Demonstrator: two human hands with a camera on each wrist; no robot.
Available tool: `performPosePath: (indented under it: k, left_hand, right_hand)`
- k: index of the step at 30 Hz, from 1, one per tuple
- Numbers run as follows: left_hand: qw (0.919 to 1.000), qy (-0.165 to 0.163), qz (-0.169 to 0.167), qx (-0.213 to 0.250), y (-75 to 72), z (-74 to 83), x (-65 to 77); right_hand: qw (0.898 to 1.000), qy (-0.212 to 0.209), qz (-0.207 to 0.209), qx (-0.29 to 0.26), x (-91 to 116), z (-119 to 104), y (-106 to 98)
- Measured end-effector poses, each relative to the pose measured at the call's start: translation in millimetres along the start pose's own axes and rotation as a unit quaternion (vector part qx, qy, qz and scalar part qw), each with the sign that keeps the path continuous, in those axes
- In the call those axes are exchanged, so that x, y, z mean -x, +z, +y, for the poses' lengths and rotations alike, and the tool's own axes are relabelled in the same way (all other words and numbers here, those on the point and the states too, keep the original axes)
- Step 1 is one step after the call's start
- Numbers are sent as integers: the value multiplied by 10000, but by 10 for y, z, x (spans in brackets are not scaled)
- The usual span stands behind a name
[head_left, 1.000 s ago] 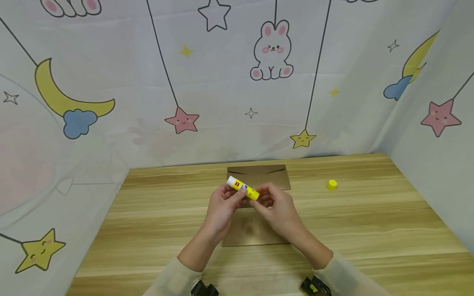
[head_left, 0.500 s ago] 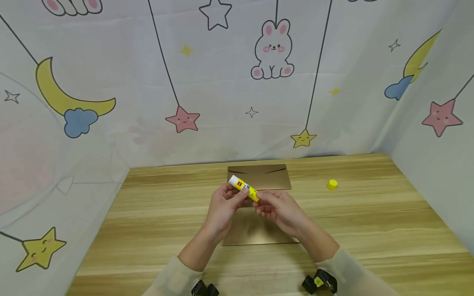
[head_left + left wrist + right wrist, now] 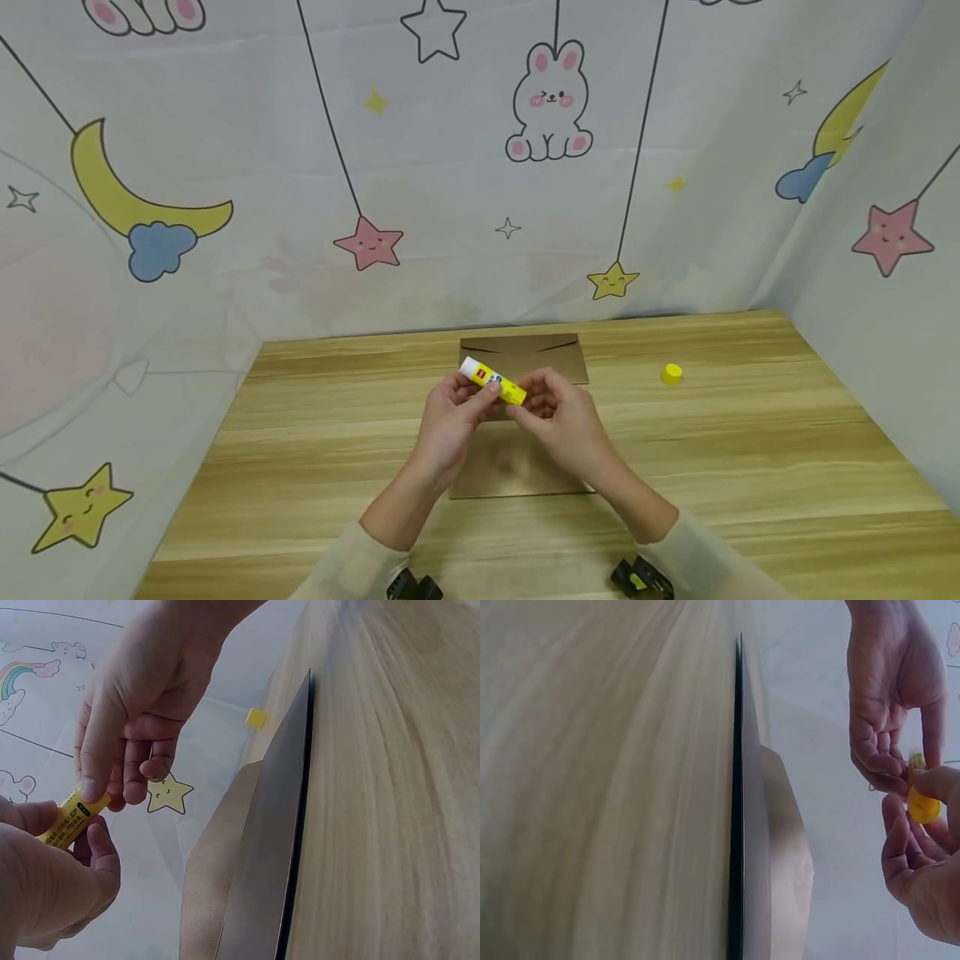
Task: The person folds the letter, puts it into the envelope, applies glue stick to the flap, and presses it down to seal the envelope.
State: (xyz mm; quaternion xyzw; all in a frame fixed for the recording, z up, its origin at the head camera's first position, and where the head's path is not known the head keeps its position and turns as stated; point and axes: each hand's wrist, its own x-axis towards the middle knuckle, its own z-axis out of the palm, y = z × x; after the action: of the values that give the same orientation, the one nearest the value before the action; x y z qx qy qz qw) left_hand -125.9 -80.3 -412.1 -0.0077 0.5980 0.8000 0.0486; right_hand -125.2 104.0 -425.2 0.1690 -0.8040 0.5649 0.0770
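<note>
My left hand (image 3: 450, 417) holds a yellow glue stick (image 3: 510, 391) between thumb and fingers, its uncapped white end tilted up to the left. At the lower end, the thumb and fingers of my right hand (image 3: 562, 423) pinch the yellow base. In the right wrist view, that rounded base (image 3: 924, 811) shows by the right thumb. Below both hands lies brown envelope paper (image 3: 517, 471), with a flap (image 3: 214, 877) sticking up in the left wrist view. Farther back there is a brown envelope part (image 3: 525, 358); my hands hide whether the two are joined.
A yellow cap (image 3: 672, 374) stands on the wooden table (image 3: 315, 433) to the back right. White cloth (image 3: 450, 167) printed with stars, moons and rabbits hangs along the back and sides. Each forearm carries a black wrist camera (image 3: 641, 577).
My right hand turns about the glue stick's base: its thumb rolls over the end, then back underneath, with the wrist shifting right and returning. The left hand stays nearly still.
</note>
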Motion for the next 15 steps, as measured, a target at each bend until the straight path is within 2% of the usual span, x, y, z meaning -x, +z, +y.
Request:
performPosePath:
  k: [3, 6, 8, 11, 13, 14, 15]
  left_hand:
    - [10000, -13, 35, -31, 4, 1, 0]
    - [10000, -13, 70, -48, 10, 5, 1]
    - [10000, -10, 72, -52, 14, 9, 5]
    - [10000, 10, 39, -61, 17, 11, 11]
    - [10000, 24, 20, -69, 15, 10, 14]
    - [10000, 30, 13, -74, 14, 11, 15]
    - [10000, 31, 13, -83, 12, 11, 14]
  right_hand:
    - [9997, 100, -71, -203, -7, 11, -7]
    - [9933, 605, -346, -921, -30, 39, -25]
    - [9788, 1128, -599, -1604, -47, 58, -41]
    - [9423, 1915, -908, -2591, -66, 78, -65]
    - [9225, 2245, -1007, -2974, -69, 79, -75]
    - [9187, 2307, -1034, -3035, -68, 73, -77]
    - [9215, 2273, -1038, -2974, -66, 65, -78]
